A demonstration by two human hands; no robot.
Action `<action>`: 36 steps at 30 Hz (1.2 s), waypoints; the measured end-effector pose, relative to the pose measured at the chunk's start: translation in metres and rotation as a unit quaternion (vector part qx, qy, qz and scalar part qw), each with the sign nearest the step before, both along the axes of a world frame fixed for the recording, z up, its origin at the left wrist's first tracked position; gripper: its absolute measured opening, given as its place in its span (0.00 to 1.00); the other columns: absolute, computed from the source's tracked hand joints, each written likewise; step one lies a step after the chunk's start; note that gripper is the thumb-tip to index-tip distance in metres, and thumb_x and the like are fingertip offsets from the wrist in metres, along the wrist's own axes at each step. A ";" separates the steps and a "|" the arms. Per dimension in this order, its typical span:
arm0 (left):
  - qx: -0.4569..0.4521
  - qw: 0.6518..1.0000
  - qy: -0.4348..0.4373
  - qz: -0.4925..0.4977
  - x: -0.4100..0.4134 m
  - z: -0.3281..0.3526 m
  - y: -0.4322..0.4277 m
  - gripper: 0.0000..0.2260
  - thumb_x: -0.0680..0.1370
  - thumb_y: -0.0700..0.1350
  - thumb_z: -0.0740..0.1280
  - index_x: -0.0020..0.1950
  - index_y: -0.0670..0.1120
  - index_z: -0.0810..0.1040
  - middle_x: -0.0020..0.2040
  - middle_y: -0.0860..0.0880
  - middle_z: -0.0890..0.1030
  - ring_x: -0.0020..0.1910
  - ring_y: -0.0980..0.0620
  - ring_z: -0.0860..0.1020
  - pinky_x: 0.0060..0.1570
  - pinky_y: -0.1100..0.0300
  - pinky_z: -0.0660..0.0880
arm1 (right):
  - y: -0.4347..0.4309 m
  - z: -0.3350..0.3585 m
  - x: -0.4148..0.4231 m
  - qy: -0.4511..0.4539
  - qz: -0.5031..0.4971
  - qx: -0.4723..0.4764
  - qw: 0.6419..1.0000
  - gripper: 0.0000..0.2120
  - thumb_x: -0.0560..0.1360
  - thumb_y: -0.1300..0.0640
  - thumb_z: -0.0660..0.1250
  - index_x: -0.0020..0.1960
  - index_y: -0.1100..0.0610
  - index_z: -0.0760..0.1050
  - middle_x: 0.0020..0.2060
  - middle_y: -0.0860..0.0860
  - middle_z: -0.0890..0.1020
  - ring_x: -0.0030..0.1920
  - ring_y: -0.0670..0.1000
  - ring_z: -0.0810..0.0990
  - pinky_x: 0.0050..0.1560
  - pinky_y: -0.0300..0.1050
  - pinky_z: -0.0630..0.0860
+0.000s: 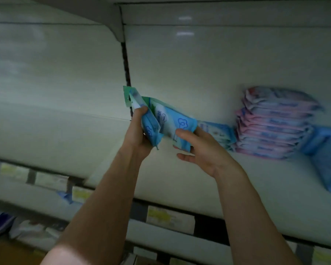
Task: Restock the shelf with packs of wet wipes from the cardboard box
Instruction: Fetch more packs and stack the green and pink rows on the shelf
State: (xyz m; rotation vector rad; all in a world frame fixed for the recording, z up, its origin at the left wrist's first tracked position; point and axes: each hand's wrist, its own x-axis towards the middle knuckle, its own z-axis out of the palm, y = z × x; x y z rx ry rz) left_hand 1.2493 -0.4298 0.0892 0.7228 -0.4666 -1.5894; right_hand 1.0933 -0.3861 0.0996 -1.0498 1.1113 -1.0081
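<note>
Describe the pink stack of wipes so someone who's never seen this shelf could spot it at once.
On the white shelf, look right of the held packs. The pink stack stands between a low blue-green pile on its left and a blue pack on its right. It is the tallest pile and the only pink one.

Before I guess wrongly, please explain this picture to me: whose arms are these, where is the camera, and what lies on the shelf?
There is no machine here. A person wears one camera on the head, so you look along their own arms. The left hand grips a few blue-green packs of wet wipes at one end; the right hand pinches the other end between thumb and fingers. They are held above a white shelf. On it, to the right, a stack of pink-and-blue packs stands, with blue packs beside it. The picture is blurred.
</note>
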 end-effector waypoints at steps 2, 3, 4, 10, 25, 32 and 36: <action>-0.008 0.999 -0.037 -0.023 -0.008 -0.001 -0.010 0.17 0.75 0.50 0.66 0.60 0.42 0.78 0.53 0.46 0.83 0.48 0.49 0.82 0.40 0.60 0.79 | -0.010 -0.004 -0.009 -0.006 -0.059 -0.001 0.998 0.04 0.76 0.57 0.67 0.50 0.50 0.76 0.48 0.50 0.83 0.42 0.47 0.83 0.37 0.39 0.77; -0.007 0.998 -0.060 -0.030 -0.011 -0.001 -0.013 0.13 0.76 0.50 0.65 0.55 0.44 0.79 0.45 0.48 0.82 0.38 0.50 0.81 0.32 0.61 0.76 | -0.014 -0.005 -0.014 -0.010 -0.085 0.002 0.996 0.03 0.77 0.58 0.66 0.48 0.51 0.76 0.45 0.50 0.82 0.38 0.46 0.83 0.34 0.38 0.76; -0.005 0.996 -0.079 -0.038 -0.013 -0.001 -0.016 0.11 0.76 0.52 0.65 0.52 0.45 0.78 0.41 0.49 0.80 0.33 0.51 0.78 0.30 0.62 0.73 | -0.019 -0.004 -0.019 -0.013 -0.106 0.002 0.994 0.03 0.77 0.59 0.66 0.47 0.51 0.75 0.42 0.50 0.82 0.34 0.44 0.83 0.32 0.37 0.76; 0.019 0.987 -0.144 -0.074 -0.031 0.004 -0.036 0.12 0.76 0.54 0.65 0.50 0.47 0.80 0.45 0.49 0.82 0.41 0.50 0.79 0.43 0.56 0.75 | -0.043 -0.005 -0.049 -0.023 -0.187 0.022 0.982 0.06 0.78 0.60 0.65 0.42 0.54 0.73 0.35 0.50 0.79 0.25 0.41 0.78 0.22 0.33 0.70; 0.074 0.972 -0.223 -0.014 -0.068 0.005 -0.059 0.28 0.61 0.53 0.75 0.57 0.41 0.78 0.47 0.43 0.83 0.37 0.46 0.81 0.37 0.55 0.80 | -0.063 -0.027 -0.061 -0.028 -0.268 0.036 0.962 0.11 0.78 0.62 0.63 0.37 0.58 0.71 0.26 0.52 0.74 0.17 0.41 0.70 0.20 0.32 0.69; 0.094 0.948 -0.302 0.043 -0.077 0.004 -0.063 0.20 0.71 0.49 0.73 0.55 0.39 0.73 0.42 0.45 0.79 0.36 0.48 0.79 0.33 0.60 0.77 | -0.067 -0.031 -0.056 -0.118 -0.305 0.038 0.944 0.11 0.77 0.62 0.64 0.37 0.60 0.73 0.21 0.50 0.77 0.19 0.43 0.74 0.22 0.35 0.73; 0.090 0.943 -0.320 0.002 -0.087 0.007 -0.058 0.20 0.71 0.49 0.73 0.55 0.39 0.75 0.42 0.44 0.80 0.35 0.49 0.79 0.25 0.64 0.75 | -0.066 -0.036 -0.059 -0.129 -0.349 0.005 0.928 0.12 0.79 0.64 0.61 0.36 0.61 0.73 0.25 0.53 0.77 0.21 0.44 0.74 0.24 0.38 0.74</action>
